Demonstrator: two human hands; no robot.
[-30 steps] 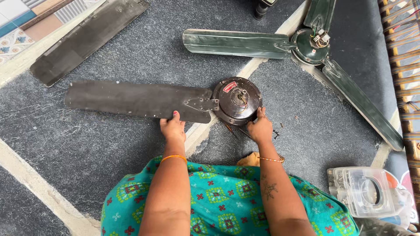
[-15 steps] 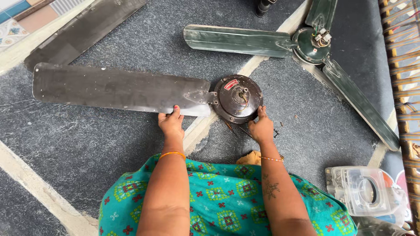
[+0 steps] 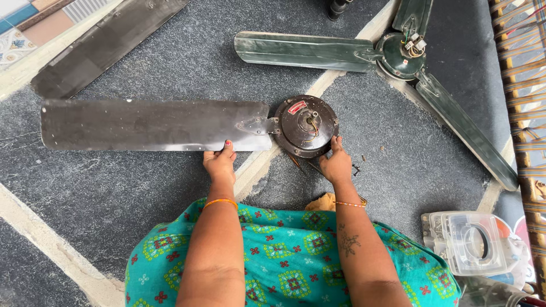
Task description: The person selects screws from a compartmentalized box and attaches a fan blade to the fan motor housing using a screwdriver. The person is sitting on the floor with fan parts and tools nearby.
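Far left: loose dark fan blade (image 3: pixel 105 42) lying on the floor (image 3: pixel 142 193), w/ a tiled strip (image 3: pixel 23 34) at the far-left corner. Nearer: dark blade (image 3: pixel 153 125) flat on the floor, its bracket end meeting the brown motor hub (image 3: pixel 306 126). Left hand (image 3: pixel 219 164) on the blade's near edge close to the bracket, fingers curled narrow onto the edge; can't tell if it's a real grip or just resting. Right hand (image 3: pixel 336 165) against the hub's near-right rim, thumb up along it, fingers tucked under, grip not visible. Yellow cloth (image 3: pixel 321 202) just near of the hub, by the teal patterned dress (image 3: pixel 284 267). Far right: green ceiling fan (image 3: pixel 398 57) w/ blades attached, well apart from the hub. Near right: clear plastic container (image 3: pixel 469 241). Woven cot edge (image 3: pixel 520 74) along the right side.
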